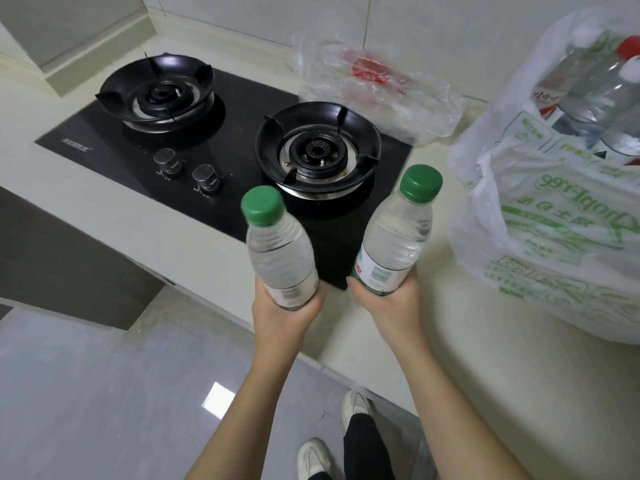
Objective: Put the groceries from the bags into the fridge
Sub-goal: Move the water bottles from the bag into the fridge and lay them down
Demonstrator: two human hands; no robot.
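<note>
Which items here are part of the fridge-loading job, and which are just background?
Job:
- left bottle, held by the left hand
- right bottle, held by the right hand
- white printed bag with more bottles
- clear bag, something red inside (probably)

Lying about:
- gas hob
- knobs
- countertop

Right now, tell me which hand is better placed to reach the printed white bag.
Right. The right hand grips a bottle nearer the white bag; the left hand, gripping the other bottle, is farther away. Both are full, so it would probably need emptying first.
</note>
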